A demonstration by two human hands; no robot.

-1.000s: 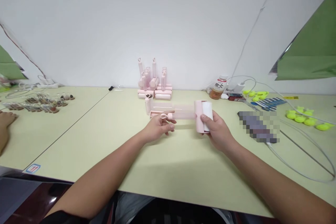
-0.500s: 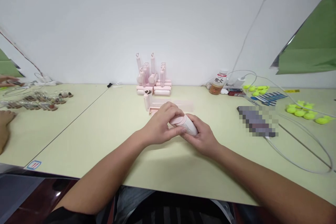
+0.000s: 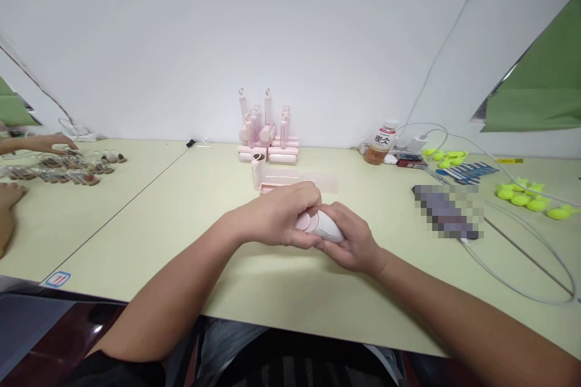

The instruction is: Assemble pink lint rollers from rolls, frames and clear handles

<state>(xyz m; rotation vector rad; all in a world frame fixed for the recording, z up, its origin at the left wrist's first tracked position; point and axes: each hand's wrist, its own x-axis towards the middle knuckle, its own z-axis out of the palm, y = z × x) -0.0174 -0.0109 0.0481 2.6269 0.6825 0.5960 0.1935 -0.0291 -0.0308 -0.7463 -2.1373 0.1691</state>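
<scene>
Here, the left hand [image 3: 290, 214] and right hand [image 3: 351, 236] both curl their fingers around the pink-and-white roller [image 3: 320, 225]; more pink rollers [image 3: 267, 148] sit at twelve o'clock.

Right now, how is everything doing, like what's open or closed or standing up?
Left hand: curled around the pink end.
Right hand: closed around the white end.
Pink-and-white roller: held in both hands.
Bottle: upright, white cap on.
Pink rollers: stacked by the wall, some handles pointing up.
Blurred dark thing: lying on the table; can't tell if it's on.
</scene>
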